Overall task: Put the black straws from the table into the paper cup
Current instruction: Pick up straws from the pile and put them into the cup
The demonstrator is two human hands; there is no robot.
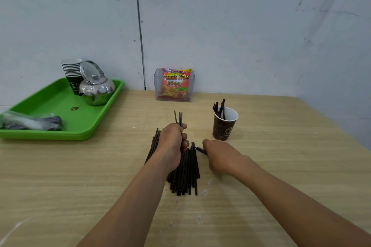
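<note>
left hand [172,142] grips three straws [178,117] | right hand [220,156] pinches one straw [201,150] | one paper cup [223,126], pile [186,176] uncounted

The bench [281,166] is pale wood grain, smooth and matt. The straws [184,178] are matt black plastic. At two o'clock, the cup [222,128] is brown printed paper. At ten o'clock, a glossy green plastic tray [60,102] bears a mirror-bright metal kettle [98,90]. At twelve, a shiny bag [175,84] sits in a clear plastic holder [158,84].
</note>
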